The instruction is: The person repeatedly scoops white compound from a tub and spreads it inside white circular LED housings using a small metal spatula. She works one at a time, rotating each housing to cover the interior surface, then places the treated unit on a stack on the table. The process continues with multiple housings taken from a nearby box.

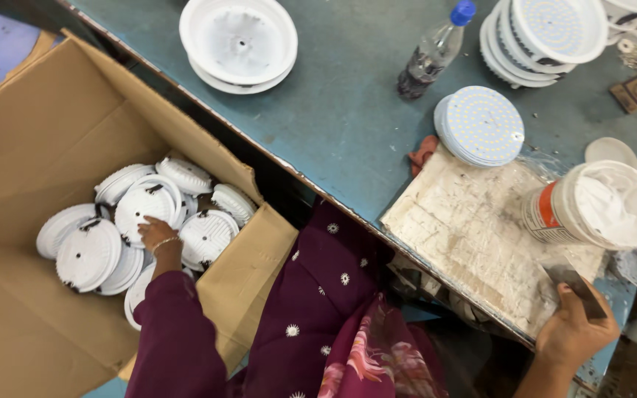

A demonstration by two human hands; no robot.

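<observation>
While my left hand [155, 234] reaches down into the cardboard box [46, 140], its fingers rest on the white lamp housings [141, 206] heaped there. My right hand [573, 328], well apart, grips a dark scraper [575, 286] over the paste-smeared board [473, 228], just below the open paste tub [599, 206].

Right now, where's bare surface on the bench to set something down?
Free: the blue tabletop between the stacked white housings, the water bottle and the near edge. Crowded: right side, with LED discs, paste tub and smeared board. The cardboard box is full where the left hand reaches.
</observation>
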